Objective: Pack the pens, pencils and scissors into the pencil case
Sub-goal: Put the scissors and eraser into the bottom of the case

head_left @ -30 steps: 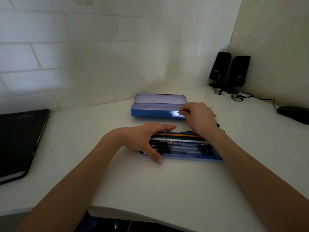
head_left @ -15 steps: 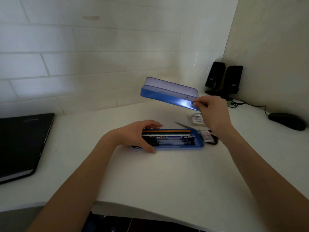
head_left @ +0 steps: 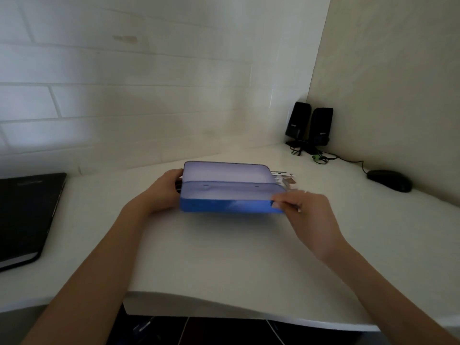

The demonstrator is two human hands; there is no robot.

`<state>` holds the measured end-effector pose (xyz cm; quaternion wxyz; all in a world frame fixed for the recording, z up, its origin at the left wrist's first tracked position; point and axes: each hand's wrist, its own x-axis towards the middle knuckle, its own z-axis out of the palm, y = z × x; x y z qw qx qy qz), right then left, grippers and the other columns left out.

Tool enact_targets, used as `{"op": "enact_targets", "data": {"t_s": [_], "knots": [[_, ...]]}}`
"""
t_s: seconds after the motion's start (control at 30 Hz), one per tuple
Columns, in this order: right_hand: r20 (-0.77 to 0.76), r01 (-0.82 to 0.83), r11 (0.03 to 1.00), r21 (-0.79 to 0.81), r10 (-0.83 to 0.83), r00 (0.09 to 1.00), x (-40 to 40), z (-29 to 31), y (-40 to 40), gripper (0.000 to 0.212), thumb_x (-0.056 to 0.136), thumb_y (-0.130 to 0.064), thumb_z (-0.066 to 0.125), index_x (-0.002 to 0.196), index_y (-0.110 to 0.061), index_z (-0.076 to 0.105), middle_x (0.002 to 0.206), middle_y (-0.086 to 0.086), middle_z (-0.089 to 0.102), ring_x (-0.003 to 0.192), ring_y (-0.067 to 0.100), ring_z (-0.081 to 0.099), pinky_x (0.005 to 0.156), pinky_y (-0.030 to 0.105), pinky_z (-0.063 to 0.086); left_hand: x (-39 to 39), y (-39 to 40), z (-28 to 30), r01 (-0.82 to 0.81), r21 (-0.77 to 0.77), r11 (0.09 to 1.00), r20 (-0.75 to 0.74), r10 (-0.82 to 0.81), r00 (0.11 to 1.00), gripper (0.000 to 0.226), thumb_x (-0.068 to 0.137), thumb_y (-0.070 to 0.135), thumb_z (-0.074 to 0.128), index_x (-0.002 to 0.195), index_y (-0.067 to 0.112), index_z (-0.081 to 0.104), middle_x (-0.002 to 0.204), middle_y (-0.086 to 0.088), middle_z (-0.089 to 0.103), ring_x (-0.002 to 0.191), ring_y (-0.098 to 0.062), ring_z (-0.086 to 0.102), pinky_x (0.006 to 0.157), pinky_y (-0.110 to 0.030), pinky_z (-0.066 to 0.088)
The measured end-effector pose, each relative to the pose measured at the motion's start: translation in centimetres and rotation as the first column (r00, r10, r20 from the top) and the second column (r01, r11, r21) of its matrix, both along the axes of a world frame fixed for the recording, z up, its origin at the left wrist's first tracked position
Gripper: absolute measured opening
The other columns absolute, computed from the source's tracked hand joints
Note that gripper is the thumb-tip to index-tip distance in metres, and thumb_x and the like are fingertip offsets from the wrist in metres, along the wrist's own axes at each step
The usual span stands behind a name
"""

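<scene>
pencil case lid (head_left: pixel 226 192), blue, tilted over the white desk (head_left: pixel 224 257) between both hands. left hand (head_left: pixel 163 192) grips its left end; right hand (head_left: pixel 302 210) pinches its right front corner.

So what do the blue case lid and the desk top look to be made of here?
The blue lid looks like thin translucent plastic with a smooth, slightly glossy finish: light glows through its pale panel. The desk top looks like white laminate or painted board, matte, with a smooth, rounded front edge; which one cannot be told.
</scene>
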<state>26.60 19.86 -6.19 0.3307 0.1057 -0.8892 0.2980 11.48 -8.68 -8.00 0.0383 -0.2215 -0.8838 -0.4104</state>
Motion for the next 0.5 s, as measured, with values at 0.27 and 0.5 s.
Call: {"op": "enact_targets", "data": {"t_s": [0.27,0.5], "knots": [[0.104,-0.061,0.998,-0.029,0.064,0.993,2.4,-2.4,-0.3,0.03,0.08,-0.004,0.068,0.093,-0.031,0.07,0.088,-0.018,0.071,0.081,-0.004,0.061,0.073,0.006,0.039,-0.7,-1.0,-0.3,-0.114,-0.015,0.993,0.01,0.114,0.993,0.063,0.075,0.004,0.074,0.133,0.01,0.05,0.134,-0.016,0.049,0.124,-0.028,0.05,0.105,-0.043,0.041],[0.305,-0.072,0.996,-0.047,0.084,0.949,2.3,-2.5,0.7,0.017,0.079,-0.005,0.069,0.08,-0.019,0.079,0.069,-0.035,0.063,0.076,-0.018,0.058,0.073,-0.002,0.038,-0.1,-0.7,0.0,-0.085,-0.077,0.993,-0.035,0.083,0.996,0.044,0.067,0.026,0.061,0.111,0.018,0.064,0.122,-0.012,0.058,0.123,-0.03,0.049,0.109,-0.062,0.024]]}}
